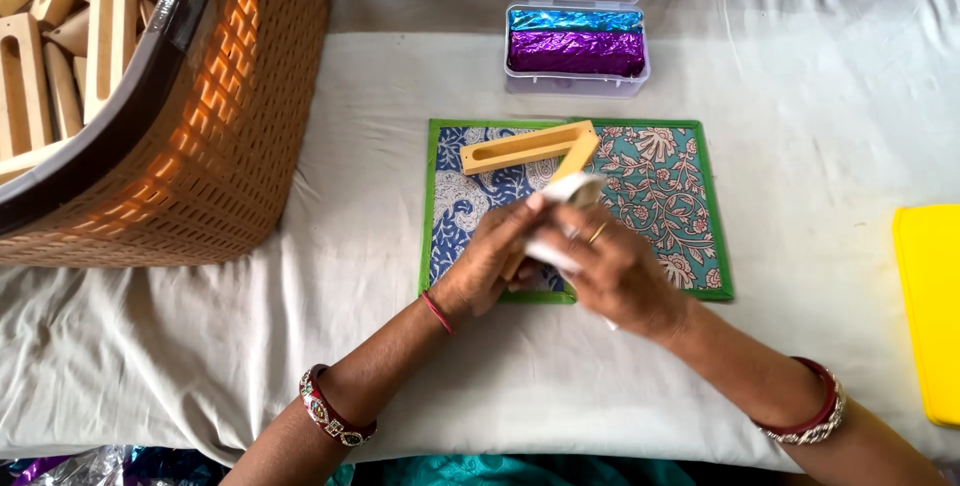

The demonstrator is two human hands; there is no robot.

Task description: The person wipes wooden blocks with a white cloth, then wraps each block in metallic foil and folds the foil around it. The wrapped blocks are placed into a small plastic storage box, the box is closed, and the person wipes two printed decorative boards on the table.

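Observation:
My left hand (492, 254) grips a slotted wooden block (572, 158) that sticks up and away from my fingers. My right hand (620, 271) presses a white cloth (570, 196) against that block; both hands meet over a patterned mat (660, 186) with a green border. A second slotted wooden block (522, 147) lies flat on the mat just beyond my hands. The lower part of the held block is hidden by my fingers.
A brown woven basket (220, 136) full of several similar wooden blocks stands at the left. A clear plastic box (575, 41) with blue and purple foil sits beyond the mat. A yellow board (928, 311) lies at the right edge. A white cloth covers the table (200, 346).

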